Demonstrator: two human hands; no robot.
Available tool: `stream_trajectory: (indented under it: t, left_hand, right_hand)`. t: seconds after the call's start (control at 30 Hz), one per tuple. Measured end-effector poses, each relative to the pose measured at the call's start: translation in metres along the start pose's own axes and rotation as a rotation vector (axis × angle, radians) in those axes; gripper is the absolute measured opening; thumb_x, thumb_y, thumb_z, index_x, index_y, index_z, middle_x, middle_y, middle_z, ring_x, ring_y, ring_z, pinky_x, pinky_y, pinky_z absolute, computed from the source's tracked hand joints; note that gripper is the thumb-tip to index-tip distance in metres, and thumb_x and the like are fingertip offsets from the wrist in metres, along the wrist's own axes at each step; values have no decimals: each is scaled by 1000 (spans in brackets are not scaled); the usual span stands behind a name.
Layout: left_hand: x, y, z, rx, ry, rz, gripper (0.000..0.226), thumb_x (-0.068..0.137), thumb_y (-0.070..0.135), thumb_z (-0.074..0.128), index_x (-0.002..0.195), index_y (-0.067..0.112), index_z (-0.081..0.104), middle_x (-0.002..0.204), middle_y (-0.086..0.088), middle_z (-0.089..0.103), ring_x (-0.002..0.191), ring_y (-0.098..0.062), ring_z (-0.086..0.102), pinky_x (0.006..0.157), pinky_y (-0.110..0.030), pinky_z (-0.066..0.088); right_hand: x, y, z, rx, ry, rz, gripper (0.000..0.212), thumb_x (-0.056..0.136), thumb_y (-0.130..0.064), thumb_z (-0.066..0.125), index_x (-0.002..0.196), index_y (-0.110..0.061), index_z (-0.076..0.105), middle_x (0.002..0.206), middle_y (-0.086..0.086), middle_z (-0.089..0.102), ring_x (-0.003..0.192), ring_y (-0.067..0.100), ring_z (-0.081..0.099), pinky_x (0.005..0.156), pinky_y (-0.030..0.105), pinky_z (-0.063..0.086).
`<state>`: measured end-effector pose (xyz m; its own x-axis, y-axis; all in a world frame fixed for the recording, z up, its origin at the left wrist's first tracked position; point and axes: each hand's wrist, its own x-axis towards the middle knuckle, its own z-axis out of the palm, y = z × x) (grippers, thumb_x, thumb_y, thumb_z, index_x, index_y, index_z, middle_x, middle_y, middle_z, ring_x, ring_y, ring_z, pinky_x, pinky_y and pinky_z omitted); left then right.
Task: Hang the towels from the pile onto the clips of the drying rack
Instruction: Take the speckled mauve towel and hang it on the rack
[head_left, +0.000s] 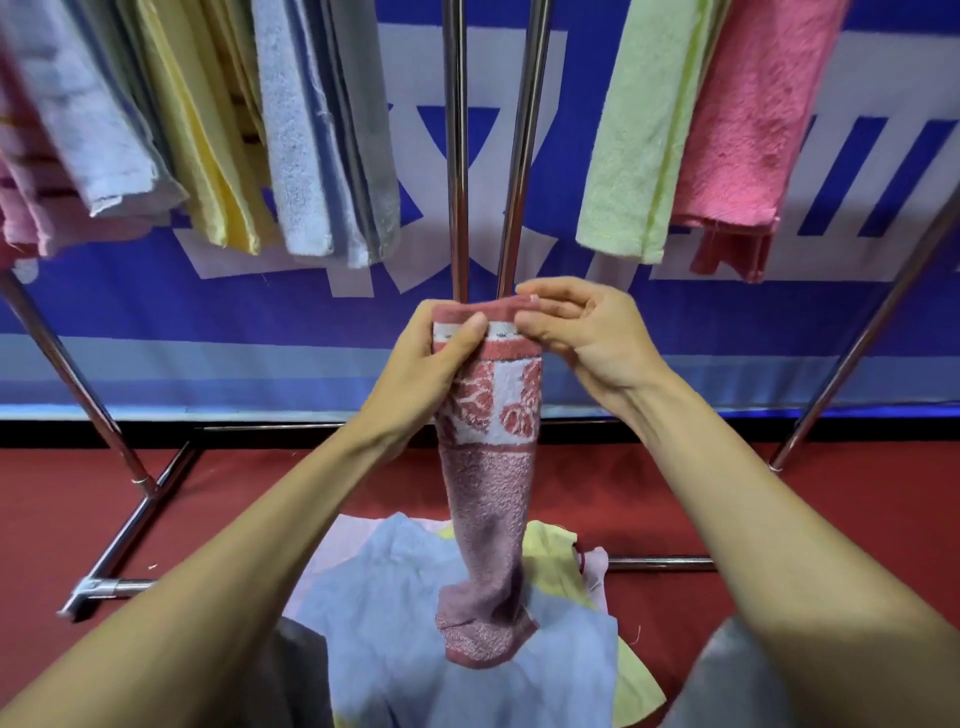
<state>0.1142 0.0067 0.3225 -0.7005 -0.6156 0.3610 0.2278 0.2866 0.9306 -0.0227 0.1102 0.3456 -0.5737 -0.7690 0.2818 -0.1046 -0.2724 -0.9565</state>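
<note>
Two hands: both are up on one towel. The left hand (436, 358) is wrapped round the top left corner with its thumb pressed across the front. The right hand (587, 338) pinches the top hem between thumb and fingertips, its other fingers loosely curled.
Towel: the rose-and-white patterned towel (493, 499) hangs from that grip just in front of the rack's twin poles (457, 156). Its tail touches down on the pile (395, 597) on the red floor (260, 493).
Handling: we judge it soft terry, light and limp — it will sag wherever we let go. It isn't slippery and there's nothing to break.
Where to hold: the woven top hem, out at its two corners. That band looks the firmest part and should give a clip something to bite.
Clips: out of view above the frame, so we can't tell which are free.
Open room: there's a clear gap between the grey towel (374, 135) on the left and the green towel (639, 130) on the right — only the poles run through it.
Edges: the slanted left leg (78, 374) and right leg (857, 343) stand well apart from our hands. Lifting straight up, we'd watch the hem against the poles and the neighbours' lower edges.
</note>
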Motion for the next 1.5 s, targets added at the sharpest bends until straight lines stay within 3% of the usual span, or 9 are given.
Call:
stream_trajectory:
  t: [0.2,0.43,0.57,0.8,1.17,1.27,1.37,1.43,1.5]
  left_hand:
    - [20,71,-13,-113,-69,-1,28,79,27,68,103,12,69,92,-2,74,82,-14,66,77,-33,53]
    - [35,192,-7,-34,38,313,11,91,8,59,91,16,67,70,15,72,67,5,64,63,-11,49]
    - [43,255,-12,-122,52,384,4,89,16,64,91,16,67,85,1,72,76,-9,65,75,-24,54]
    - [25,266,-12,50,76,378,9,86,7,66,91,14,69,90,-7,73,79,-15,67,80,-29,56]
    - [35,280,-11,-98,249,277,5,89,10,63,85,10,67,83,-9,72,75,-21,71,73,-35,60]
    - [43,280,-23,-236,347,152,9,88,12,65,92,4,66,86,-12,73,75,-23,72,71,-39,60]
    - [48,283,-29,-331,409,82,9,87,11,66,91,3,63,86,-13,72,72,-24,71,64,-37,59]
    - [50,286,-30,-383,444,39,9,87,9,67,87,4,60,87,-15,71,71,-25,71,60,-38,58]
    - [56,286,-36,-496,495,-41,14,87,5,66,96,3,56,93,-16,69,74,-27,70,51,-40,58]
  right_hand:
    - [19,-88,21,65,69,-184,20,76,6,71,93,-6,72,77,0,73,71,6,67,66,14,52]
    - [20,-196,33,150,127,-343,23,79,3,70,102,4,69,77,3,72,68,9,66,67,18,54]
    - [22,-259,44,317,22,-487,13,82,3,66,88,-8,69,78,3,72,72,14,66,74,25,56]
    - [18,-261,51,168,167,-522,6,83,-5,70,87,-9,70,85,7,70,76,16,65,70,23,54]
    - [-10,-227,52,-98,-142,-29,74,92,-68,13,98,-12,61,76,4,66,62,15,59,60,29,47]
    - [-19,-208,55,-175,-222,23,70,91,-68,11,89,-16,58,59,-7,59,53,9,52,55,24,43]
    - [-22,-185,57,-284,-320,56,65,92,-66,25,101,-15,64,92,4,74,81,15,67,75,29,52]
    - [-27,-172,57,-340,-386,64,46,98,-48,38,103,-9,61,105,19,69,86,19,67,77,28,52]
    - [-34,-164,55,-337,-423,55,22,102,-21,42,95,-7,58,91,10,68,73,10,67,64,19,52]
